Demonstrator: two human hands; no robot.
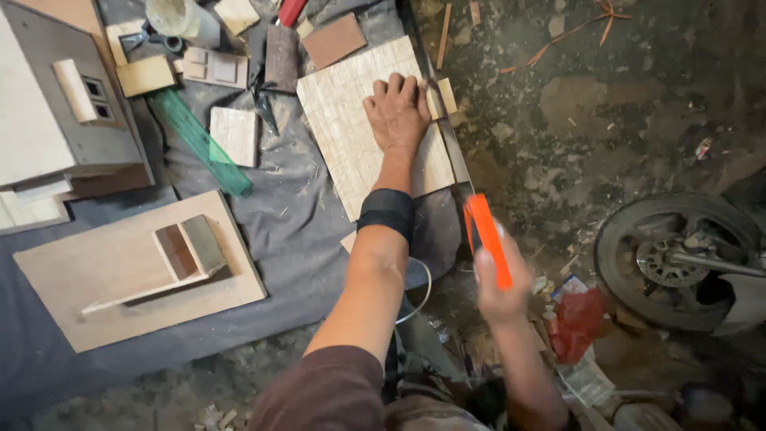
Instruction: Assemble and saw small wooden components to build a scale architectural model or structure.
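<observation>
At the near right edge of the grey cloth [295, 231] spread on the ground, the person's right hand [501, 281] is closed around an orange-handled cutter [488, 238], gripped low on the handle with the orange body pointing up and away; its blade end is blurred and cannot be made out. Just beyond it, a long metal straightedge [453, 148] runs along the right edge of a pale, thin wooden sheet [343, 120] scored in small squares. The left hand [396, 112], wrist wrapped in a black band [387, 211], lies flat and spread on that sheet near its right edge, fingers [403, 84] touching the straightedge side, pinning both down. The sheet looks light, stiff and likely brittle along the grain, so it probably wants broad flat pressure close to the cut line rather than a pinch at a corner. Farther left lie a green ruler [199, 142], a small wood block [234, 134] and a model house [56, 104].
</observation>
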